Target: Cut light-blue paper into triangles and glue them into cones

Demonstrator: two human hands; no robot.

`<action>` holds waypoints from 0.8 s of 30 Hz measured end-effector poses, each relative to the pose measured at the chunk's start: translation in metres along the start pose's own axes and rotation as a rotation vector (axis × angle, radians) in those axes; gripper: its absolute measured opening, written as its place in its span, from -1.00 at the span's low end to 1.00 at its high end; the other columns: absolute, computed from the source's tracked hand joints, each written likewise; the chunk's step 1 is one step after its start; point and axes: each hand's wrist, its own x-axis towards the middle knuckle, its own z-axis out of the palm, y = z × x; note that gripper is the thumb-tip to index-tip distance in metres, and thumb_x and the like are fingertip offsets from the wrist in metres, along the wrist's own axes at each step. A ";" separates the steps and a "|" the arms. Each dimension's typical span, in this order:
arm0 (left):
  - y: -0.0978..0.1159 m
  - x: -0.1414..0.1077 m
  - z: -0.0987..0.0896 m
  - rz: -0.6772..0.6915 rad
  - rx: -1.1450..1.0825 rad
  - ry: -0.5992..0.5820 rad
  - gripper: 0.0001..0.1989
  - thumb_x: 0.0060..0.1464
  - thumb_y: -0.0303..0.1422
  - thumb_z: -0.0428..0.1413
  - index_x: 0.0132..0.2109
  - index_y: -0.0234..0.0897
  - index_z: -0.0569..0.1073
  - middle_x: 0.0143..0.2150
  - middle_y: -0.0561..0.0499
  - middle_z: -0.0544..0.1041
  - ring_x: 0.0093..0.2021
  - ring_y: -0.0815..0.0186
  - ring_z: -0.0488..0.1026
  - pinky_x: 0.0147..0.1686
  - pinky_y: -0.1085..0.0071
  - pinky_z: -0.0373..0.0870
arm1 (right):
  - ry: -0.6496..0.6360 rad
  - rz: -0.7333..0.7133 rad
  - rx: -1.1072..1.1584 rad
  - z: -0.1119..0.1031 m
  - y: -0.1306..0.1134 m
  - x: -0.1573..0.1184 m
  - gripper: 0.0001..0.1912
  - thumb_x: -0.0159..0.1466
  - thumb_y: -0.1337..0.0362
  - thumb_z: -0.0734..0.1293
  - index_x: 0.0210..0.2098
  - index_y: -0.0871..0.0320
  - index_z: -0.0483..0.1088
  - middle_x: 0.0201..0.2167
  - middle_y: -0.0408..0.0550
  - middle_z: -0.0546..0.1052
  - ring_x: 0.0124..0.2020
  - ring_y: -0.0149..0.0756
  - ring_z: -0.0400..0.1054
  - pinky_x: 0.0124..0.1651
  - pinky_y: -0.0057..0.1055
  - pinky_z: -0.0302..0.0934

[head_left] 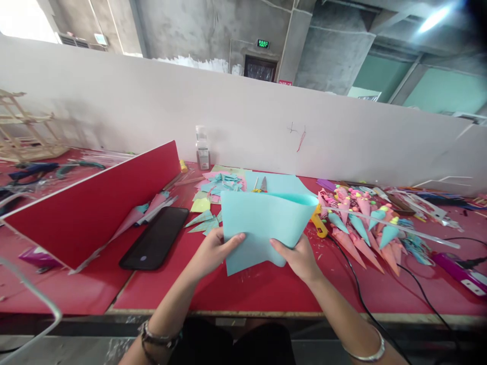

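A light blue sheet of paper is held up above the red table, its right side curling round into a loose fold. My left hand grips its lower left edge, thumb lying on the near face and fingers hidden behind. On the right, my right hand pinches the curled side the same way, thumb in front. Behind the sheet, scissors lie partly covered. A yellow glue gun rests just right of the paper. Flat green-blue paper pieces lie left of it.
A black phone lies left, beside an upright red board. Pink and blue paper cones are heaped at right, near a purple power strip and black cables. A clear bottle stands at the white partition.
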 end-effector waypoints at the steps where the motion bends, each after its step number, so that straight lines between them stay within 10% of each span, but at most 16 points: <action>1: 0.002 0.001 -0.001 0.013 0.025 -0.002 -0.66 0.03 -0.14 0.02 -0.41 -0.38 0.41 -0.48 0.01 0.44 -0.47 0.35 0.34 -0.48 0.47 0.31 | -0.008 0.019 0.016 -0.001 0.001 0.001 -0.75 0.01 0.16 0.37 -0.36 0.19 0.42 -0.40 -0.02 0.56 -0.35 -0.15 0.44 -0.28 -0.29 0.34; 10: 0.031 -0.005 -0.018 0.454 0.398 0.413 -0.82 0.00 -0.36 0.10 -0.50 -0.28 0.28 -0.54 0.10 0.34 -0.49 0.43 0.28 -0.42 0.51 0.25 | 0.051 0.109 0.139 -0.007 0.018 0.003 -0.73 -0.01 0.15 0.39 -0.35 0.18 0.46 -0.40 -0.03 0.57 -0.32 -0.15 0.44 -0.30 -0.30 0.34; 24: 0.040 -0.012 -0.017 0.579 0.725 0.148 -0.76 0.15 -0.43 -0.09 -0.49 -0.24 0.08 -0.57 0.17 0.14 -0.56 0.47 0.08 -0.55 0.57 0.07 | 0.060 0.081 0.057 -0.013 0.011 0.001 -0.74 -0.01 0.16 0.39 -0.38 0.20 0.47 -0.43 -0.05 0.55 -0.39 -0.19 0.42 -0.36 -0.35 0.32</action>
